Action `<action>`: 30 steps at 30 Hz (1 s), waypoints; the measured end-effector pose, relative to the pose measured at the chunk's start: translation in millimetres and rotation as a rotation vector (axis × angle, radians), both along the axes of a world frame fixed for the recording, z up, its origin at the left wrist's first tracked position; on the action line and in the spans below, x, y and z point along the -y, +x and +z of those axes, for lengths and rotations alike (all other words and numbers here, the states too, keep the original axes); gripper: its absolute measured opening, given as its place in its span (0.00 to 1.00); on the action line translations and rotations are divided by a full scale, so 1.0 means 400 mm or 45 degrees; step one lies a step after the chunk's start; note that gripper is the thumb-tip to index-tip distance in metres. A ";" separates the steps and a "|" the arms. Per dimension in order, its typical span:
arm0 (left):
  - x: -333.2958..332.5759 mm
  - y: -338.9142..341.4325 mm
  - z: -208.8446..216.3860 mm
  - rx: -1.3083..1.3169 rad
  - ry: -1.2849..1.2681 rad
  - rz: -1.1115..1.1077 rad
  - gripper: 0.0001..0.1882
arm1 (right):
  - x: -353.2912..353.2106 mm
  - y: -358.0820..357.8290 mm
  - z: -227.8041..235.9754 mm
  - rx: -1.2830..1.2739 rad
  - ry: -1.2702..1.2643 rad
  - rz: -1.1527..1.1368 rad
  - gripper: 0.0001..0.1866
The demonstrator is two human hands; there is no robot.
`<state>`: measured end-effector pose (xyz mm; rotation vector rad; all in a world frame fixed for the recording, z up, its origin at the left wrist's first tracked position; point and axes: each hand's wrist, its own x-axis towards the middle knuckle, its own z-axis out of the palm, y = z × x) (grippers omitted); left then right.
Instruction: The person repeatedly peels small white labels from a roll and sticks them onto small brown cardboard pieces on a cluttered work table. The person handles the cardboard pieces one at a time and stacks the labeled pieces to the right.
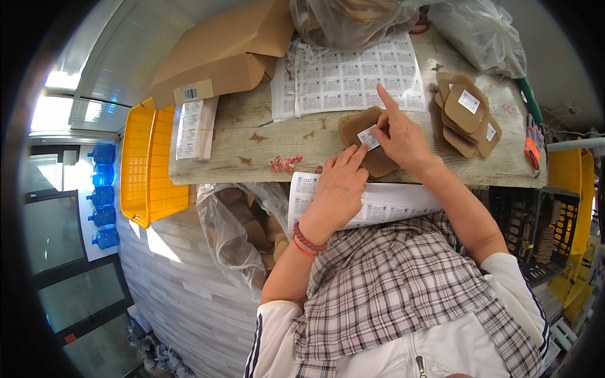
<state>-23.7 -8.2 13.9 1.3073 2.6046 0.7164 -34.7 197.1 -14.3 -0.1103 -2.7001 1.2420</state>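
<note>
A brown, textured pad (354,125) with rounded corners lies near the table's front edge, a small white label (369,139) on its face. From the left, my left hand (339,189) rests its stretched fingertips along the label's lower edge and the pad. My right hand (404,140) has its thumb at the label's right side, with the index finger raised and the others curled beneath. Whether the label is fully stuck down is hidden. A printed label sheet (403,203) hangs over my lap. Right of my hands sits a pile of similar pads (461,123), some bearing white labels.
More label sheets (353,79) lie at the back of the worn wooden table (246,142). Around them are a cardboard box (220,53), clear plastic bags (482,34) and orange-grey snips (534,145). A yellow crate (151,167) stands left; a black crate (535,236) stands right.
</note>
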 end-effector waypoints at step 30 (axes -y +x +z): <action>0.043 0.035 0.003 0.208 0.044 0.232 0.08 | -0.355 0.082 0.061 -0.660 1.047 -0.867 0.17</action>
